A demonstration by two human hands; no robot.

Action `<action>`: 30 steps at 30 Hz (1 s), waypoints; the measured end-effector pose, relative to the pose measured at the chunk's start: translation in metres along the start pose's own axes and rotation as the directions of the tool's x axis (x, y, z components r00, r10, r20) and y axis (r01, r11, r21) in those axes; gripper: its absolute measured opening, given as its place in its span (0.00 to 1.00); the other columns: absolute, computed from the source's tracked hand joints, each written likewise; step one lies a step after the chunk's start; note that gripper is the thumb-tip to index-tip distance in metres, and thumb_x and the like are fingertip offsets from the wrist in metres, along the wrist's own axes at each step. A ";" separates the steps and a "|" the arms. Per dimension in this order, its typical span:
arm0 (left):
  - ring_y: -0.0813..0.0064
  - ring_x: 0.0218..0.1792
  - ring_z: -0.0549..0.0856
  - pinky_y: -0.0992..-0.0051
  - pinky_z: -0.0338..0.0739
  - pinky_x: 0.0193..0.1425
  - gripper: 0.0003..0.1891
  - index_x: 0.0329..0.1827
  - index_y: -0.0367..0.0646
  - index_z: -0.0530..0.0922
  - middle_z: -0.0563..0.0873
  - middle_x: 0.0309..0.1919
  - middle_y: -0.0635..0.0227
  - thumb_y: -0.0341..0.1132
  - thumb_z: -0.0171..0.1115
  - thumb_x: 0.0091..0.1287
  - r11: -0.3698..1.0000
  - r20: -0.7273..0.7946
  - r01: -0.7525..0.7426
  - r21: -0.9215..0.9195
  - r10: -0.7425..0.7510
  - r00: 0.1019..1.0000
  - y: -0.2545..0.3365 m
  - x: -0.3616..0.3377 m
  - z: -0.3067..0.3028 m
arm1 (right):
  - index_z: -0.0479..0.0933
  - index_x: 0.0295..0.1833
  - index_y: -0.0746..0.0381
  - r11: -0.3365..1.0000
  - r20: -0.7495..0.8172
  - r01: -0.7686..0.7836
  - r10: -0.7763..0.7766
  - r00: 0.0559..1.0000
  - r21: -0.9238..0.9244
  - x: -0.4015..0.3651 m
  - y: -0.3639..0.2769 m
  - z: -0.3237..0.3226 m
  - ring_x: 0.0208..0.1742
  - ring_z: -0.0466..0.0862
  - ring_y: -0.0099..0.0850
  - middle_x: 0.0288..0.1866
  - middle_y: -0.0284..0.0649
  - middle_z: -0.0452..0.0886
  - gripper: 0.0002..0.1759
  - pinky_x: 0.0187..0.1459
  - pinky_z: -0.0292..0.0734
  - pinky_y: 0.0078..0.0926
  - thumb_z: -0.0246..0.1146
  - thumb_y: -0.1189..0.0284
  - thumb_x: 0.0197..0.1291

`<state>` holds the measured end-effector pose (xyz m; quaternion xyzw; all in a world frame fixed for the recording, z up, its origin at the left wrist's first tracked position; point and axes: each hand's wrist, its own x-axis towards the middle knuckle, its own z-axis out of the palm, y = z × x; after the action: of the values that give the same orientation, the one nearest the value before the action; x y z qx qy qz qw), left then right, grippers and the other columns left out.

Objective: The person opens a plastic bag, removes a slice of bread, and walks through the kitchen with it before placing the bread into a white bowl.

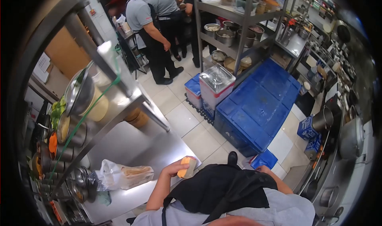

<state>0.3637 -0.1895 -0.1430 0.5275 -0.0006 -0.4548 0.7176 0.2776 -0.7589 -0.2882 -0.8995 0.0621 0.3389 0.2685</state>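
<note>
My left hand is closed around a small orange and tan block, held at the corner of the steel table. I cannot tell what kind of thing the block is. A clear plastic bag of sliced bread lies on that table, left of my hand. Over at the right side of the black apron, my right hand shows only in part, its fingers mostly hidden. Just beyond it is a blue lid or packet, overlapping the hand in this view.
A large blue chest stands ahead, beside a white lidded bin. Steel shelves with pots rise behind. Several people stand at the back left. Bowls and pans crowd the left shelf; a cooking line runs along the right.
</note>
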 end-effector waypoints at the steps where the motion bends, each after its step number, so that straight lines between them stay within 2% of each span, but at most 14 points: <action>1: 0.72 0.59 0.77 0.70 0.73 0.65 0.33 0.72 0.50 0.69 0.77 0.58 0.69 0.51 0.68 0.67 1.000 -0.001 0.008 0.019 -0.008 1.000 0.008 0.013 0.006 | 0.87 0.52 0.58 0.999 -0.012 -0.033 0.033 0.999 0.008 0.003 0.003 -0.010 0.46 0.89 0.42 0.43 0.48 0.89 0.15 0.52 0.82 0.38 0.63 0.67 0.62; 3: 0.73 0.59 0.76 0.70 0.73 0.64 0.34 0.72 0.50 0.69 0.77 0.58 0.70 0.52 0.68 0.67 0.998 -0.001 0.027 0.062 -0.027 1.000 0.030 0.044 0.024 | 0.87 0.52 0.59 0.998 -0.028 -0.056 0.056 0.998 0.019 0.012 0.015 -0.042 0.43 0.90 0.41 0.41 0.48 0.89 0.15 0.49 0.84 0.39 0.62 0.68 0.63; 5: 0.73 0.59 0.76 0.71 0.73 0.63 0.34 0.72 0.50 0.69 0.76 0.57 0.70 0.53 0.68 0.67 0.993 -0.010 0.053 0.101 -0.052 0.999 0.050 0.074 0.039 | 0.85 0.54 0.62 0.979 0.019 -0.109 0.107 0.994 0.174 0.019 0.027 -0.068 0.34 0.90 0.38 0.36 0.48 0.89 0.14 0.36 0.86 0.37 0.59 0.72 0.67; 6: 0.75 0.58 0.76 0.72 0.73 0.61 0.34 0.72 0.50 0.69 0.76 0.56 0.71 0.53 0.68 0.67 0.991 0.019 0.072 0.111 -0.074 0.997 0.058 0.091 0.045 | 0.85 0.54 0.62 0.979 0.027 -0.103 0.100 0.995 0.175 0.021 0.033 -0.082 0.34 0.90 0.38 0.36 0.48 0.89 0.14 0.36 0.86 0.37 0.59 0.72 0.67; 9: 0.77 0.55 0.75 0.73 0.72 0.58 0.34 0.72 0.50 0.69 0.76 0.54 0.72 0.53 0.68 0.67 0.986 0.046 0.088 0.141 -0.095 0.994 0.085 0.143 0.064 | 0.80 0.60 0.65 0.944 0.077 -0.218 0.205 0.976 0.247 0.036 0.057 -0.120 0.26 0.88 0.36 0.33 0.49 0.88 0.17 0.26 0.85 0.34 0.56 0.73 0.71; 11: 0.78 0.53 0.75 0.75 0.72 0.57 0.35 0.73 0.50 0.68 0.75 0.52 0.73 0.53 0.68 0.66 0.979 0.043 0.083 0.186 -0.092 0.995 0.102 0.172 0.076 | 0.76 0.64 0.68 0.870 0.111 -0.290 0.268 0.957 0.399 0.044 0.088 -0.130 0.23 0.87 0.37 0.32 0.50 0.88 0.19 0.23 0.83 0.35 0.55 0.73 0.71; 14: 0.78 0.53 0.75 0.75 0.72 0.56 0.36 0.73 0.50 0.67 0.76 0.52 0.72 0.54 0.69 0.66 0.945 0.012 0.147 0.291 -0.157 0.988 0.126 0.204 0.089 | 0.74 0.63 0.71 0.823 0.105 -0.283 0.267 0.958 0.493 0.063 0.140 -0.134 0.20 0.85 0.36 0.30 0.53 0.87 0.19 0.19 0.81 0.36 0.52 0.76 0.71; 15: 0.78 0.53 0.75 0.75 0.72 0.56 0.36 0.73 0.50 0.67 0.76 0.52 0.72 0.54 0.69 0.66 0.946 0.000 0.151 0.286 -0.157 0.988 0.124 0.213 0.087 | 0.74 0.63 0.71 0.826 0.112 -0.279 0.258 0.960 0.489 0.065 0.149 -0.138 0.20 0.85 0.36 0.30 0.53 0.87 0.19 0.19 0.81 0.36 0.52 0.76 0.71; 17: 0.77 0.53 0.76 0.74 0.73 0.55 0.39 0.74 0.48 0.66 0.76 0.53 0.71 0.56 0.69 0.65 0.933 -0.118 0.236 0.272 -0.211 0.970 0.116 0.224 0.074 | 0.75 0.60 0.73 0.779 0.074 -0.277 0.286 0.955 0.563 0.071 0.163 -0.143 0.17 0.83 0.36 0.28 0.55 0.86 0.18 0.17 0.80 0.36 0.49 0.78 0.70; 20: 0.77 0.54 0.77 0.74 0.74 0.55 0.40 0.73 0.46 0.65 0.76 0.54 0.70 0.56 0.70 0.64 0.936 -0.166 0.252 0.247 -0.215 0.962 0.117 0.222 0.071 | 0.75 0.59 0.73 0.755 0.104 -0.306 0.304 0.947 0.580 0.084 0.175 -0.142 0.16 0.82 0.37 0.28 0.56 0.86 0.18 0.16 0.79 0.36 0.48 0.79 0.69; 22: 0.77 0.54 0.77 0.73 0.74 0.56 0.41 0.74 0.45 0.65 0.76 0.54 0.70 0.56 0.70 0.64 0.942 -0.179 0.256 0.218 -0.219 0.959 0.126 0.219 0.079 | 0.76 0.58 0.73 0.737 0.132 -0.322 0.306 0.943 0.594 0.088 0.179 -0.143 0.16 0.82 0.37 0.28 0.56 0.86 0.17 0.16 0.79 0.36 0.48 0.78 0.70; 24: 0.77 0.55 0.77 0.73 0.74 0.57 0.41 0.74 0.44 0.64 0.76 0.54 0.69 0.56 0.70 0.64 0.948 -0.200 0.253 0.191 -0.215 0.956 0.125 0.215 0.083 | 0.76 0.58 0.71 0.807 0.146 -0.304 0.267 0.952 0.506 0.095 0.170 -0.147 0.16 0.82 0.37 0.28 0.56 0.86 0.17 0.17 0.79 0.36 0.49 0.77 0.71; 27: 0.77 0.55 0.76 0.73 0.74 0.58 0.42 0.75 0.43 0.64 0.76 0.55 0.69 0.55 0.70 0.64 0.950 -0.195 0.255 0.180 -0.219 0.956 0.114 0.218 0.082 | 0.76 0.59 0.70 0.833 0.154 -0.291 0.247 0.957 0.471 0.101 0.152 -0.158 0.17 0.82 0.37 0.29 0.54 0.86 0.16 0.18 0.80 0.36 0.51 0.75 0.72; 30: 0.77 0.56 0.76 0.73 0.74 0.59 0.42 0.75 0.42 0.63 0.76 0.56 0.68 0.56 0.70 0.65 0.952 -0.186 0.252 0.176 -0.219 0.958 0.107 0.220 0.083 | 0.76 0.59 0.69 0.821 0.150 -0.294 0.253 0.956 0.490 0.113 0.137 -0.165 0.18 0.83 0.37 0.29 0.52 0.87 0.16 0.19 0.80 0.36 0.52 0.73 0.73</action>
<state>0.5224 -0.3931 -0.1309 0.6282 0.0766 -0.4900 0.5995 0.4190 -0.9535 -0.3181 -0.7649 0.2669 0.3804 0.4460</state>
